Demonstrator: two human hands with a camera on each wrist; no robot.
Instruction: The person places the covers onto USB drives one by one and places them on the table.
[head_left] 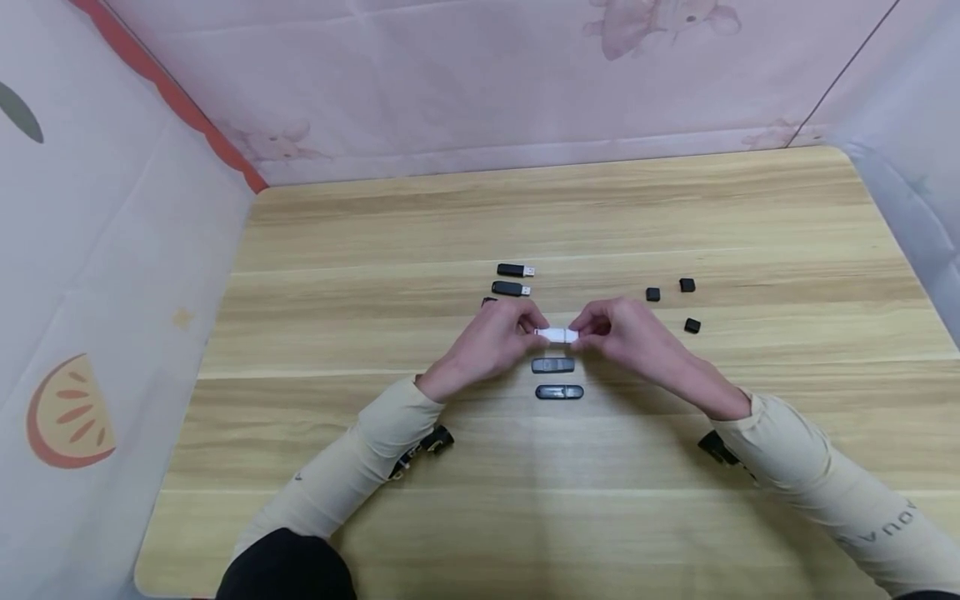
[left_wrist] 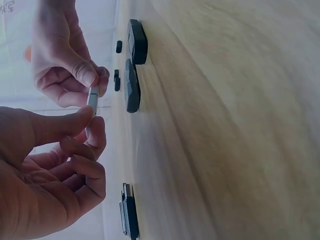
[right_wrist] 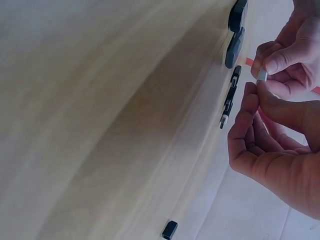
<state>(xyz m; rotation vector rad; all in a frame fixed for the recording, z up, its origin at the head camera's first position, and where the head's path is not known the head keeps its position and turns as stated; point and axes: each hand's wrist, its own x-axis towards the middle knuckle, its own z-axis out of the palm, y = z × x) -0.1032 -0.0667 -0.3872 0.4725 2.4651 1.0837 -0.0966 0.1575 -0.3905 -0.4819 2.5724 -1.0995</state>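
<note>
White stick pinched at both ends between two hands

The left hand [head_left: 492,342] and the right hand [head_left: 628,335] meet over the middle of the worktop [head_left: 360,242]; between them is the white USB stick [head_left: 557,335], held level, left to right; a faint band crosses it right of its middle. Thumb and forefinger of each hand are closed down to the stick's thickness, the left on its left end, the right on its right end; the other fingers curl loosely.

Just near of the hands lie a grey stick [head_left: 552,365] and, nearer again, a dark stick [head_left: 559,392]; no metal plug shows on either. Far and left lie two black sticks [head_left: 513,271] with bare plugs pointing right; a third black piece [head_left: 489,301] is mostly hidden by the left hand. To the right, well apart, three small black caps [head_left: 653,294] lie scattered.

The step in hand looks to be work on the white stick's cap joint, probably drawing cap and body apart; the next move seems to call for a firm left hold and a straight pull from the right, without twisting or bending the plug.
</note>
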